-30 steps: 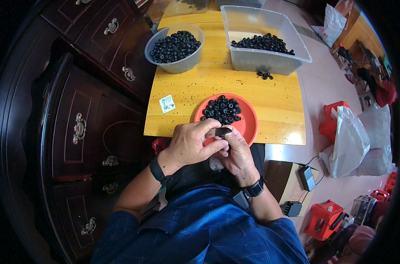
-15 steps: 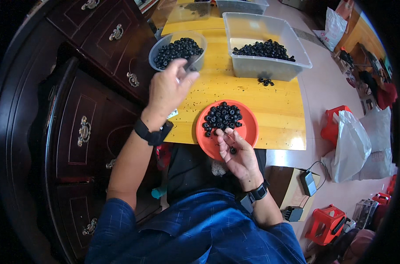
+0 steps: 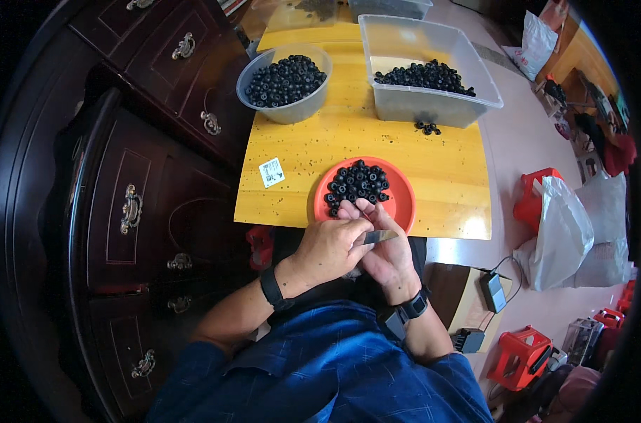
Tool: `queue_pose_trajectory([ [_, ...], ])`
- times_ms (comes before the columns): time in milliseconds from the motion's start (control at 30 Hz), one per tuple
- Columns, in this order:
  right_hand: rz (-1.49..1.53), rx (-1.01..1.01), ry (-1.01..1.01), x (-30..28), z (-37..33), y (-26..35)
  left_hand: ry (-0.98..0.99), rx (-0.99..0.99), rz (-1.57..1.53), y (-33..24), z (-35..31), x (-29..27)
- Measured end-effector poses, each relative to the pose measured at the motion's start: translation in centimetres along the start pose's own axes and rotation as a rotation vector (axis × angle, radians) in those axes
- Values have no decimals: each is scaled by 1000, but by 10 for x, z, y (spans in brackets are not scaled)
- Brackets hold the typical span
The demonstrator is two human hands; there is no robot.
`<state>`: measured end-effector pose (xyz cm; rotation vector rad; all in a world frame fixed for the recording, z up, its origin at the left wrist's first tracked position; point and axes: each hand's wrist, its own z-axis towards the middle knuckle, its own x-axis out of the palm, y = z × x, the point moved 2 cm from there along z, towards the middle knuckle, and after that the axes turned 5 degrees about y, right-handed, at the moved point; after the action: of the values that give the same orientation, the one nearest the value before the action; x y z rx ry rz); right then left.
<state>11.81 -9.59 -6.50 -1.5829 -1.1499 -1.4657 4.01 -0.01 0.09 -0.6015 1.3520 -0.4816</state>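
Observation:
My left hand (image 3: 326, 247) is closed on a small knife (image 3: 381, 237) whose flat metal blade points right, across my right palm. The knife's grip is hidden in my fingers. My right hand (image 3: 392, 262) is turned palm up with its fingers curled in, against the left hand; what it holds is hidden behind the blade and left fingers. Both hands are over the near rim of a round orange-red plate (image 3: 403, 201). On that plate lies a heap of small black ring-shaped parts (image 3: 359, 182), each with a hole.
On the yellow table (image 3: 447, 183), a round clear tub (image 3: 299, 111) and a larger rectangular clear bin (image 3: 433, 109) hold more black parts. A few loose parts (image 3: 427, 128) lie before the bin. A white label (image 3: 272, 173) lies at left. Dark drawers (image 3: 133, 211) stand close on the left.
My left hand has come down from beside the round tub to my right hand, and the blade now lies across the right palm. The black part seen in my right hand is now hidden.

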Motion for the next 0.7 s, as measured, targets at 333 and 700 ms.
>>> queue_pose_trajectory([
  [333, -331, 16, -28, 14, -11, -1, -225, -100, -317, 4, 0, -17],
  [700, -299, 41, 81, 8, -11, -8, -111, -228, -1080, 18, -6, -12],
])
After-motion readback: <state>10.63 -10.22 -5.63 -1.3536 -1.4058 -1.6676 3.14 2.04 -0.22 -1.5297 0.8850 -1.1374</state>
